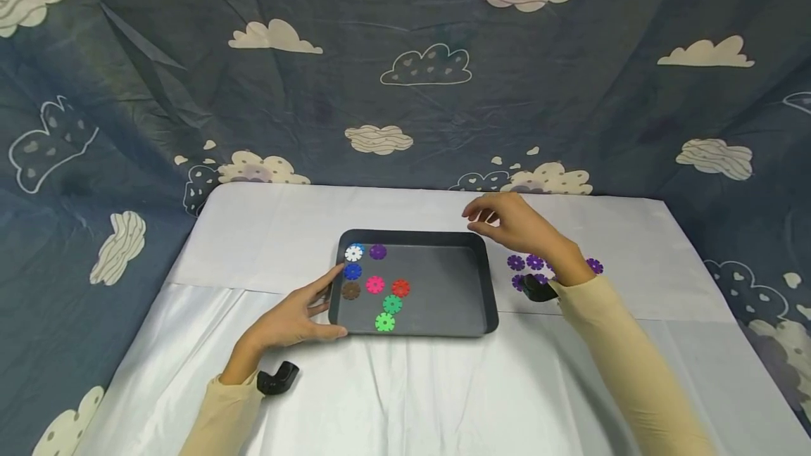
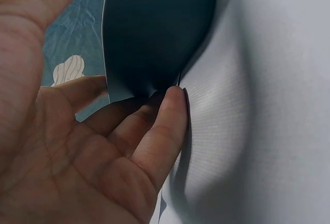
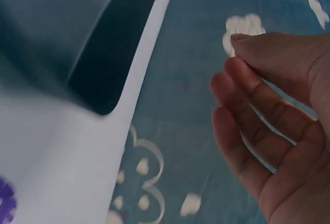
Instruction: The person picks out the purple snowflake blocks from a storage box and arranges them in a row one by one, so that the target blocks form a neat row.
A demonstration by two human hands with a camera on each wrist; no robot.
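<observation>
In the head view, a dark grey baking tray (image 1: 443, 301) lies on the white cloth with notched plastic discs in it. They are a white disc (image 1: 354, 252), a purple disc (image 1: 377, 252), a blue disc (image 1: 352, 271), a brown disc (image 1: 350, 290), a pink disc (image 1: 375, 285), a red disc (image 1: 400, 288), a green disc (image 1: 392, 304) and a light green disc (image 1: 384, 322). My left hand (image 1: 288, 319) holds the tray at its left front corner. Raised above the tray's far right corner, my right hand (image 1: 516, 224) has loosely bent fingers and nothing visible in them.
Several purple notched discs (image 1: 516, 263) lie on the white cloth (image 1: 405, 385) right of the tray, partly hidden by my right wrist. A black wrist mount (image 1: 277, 378) sits at my left cuff. Behind the table hangs a dark curtain (image 1: 355, 97) with cloud prints.
</observation>
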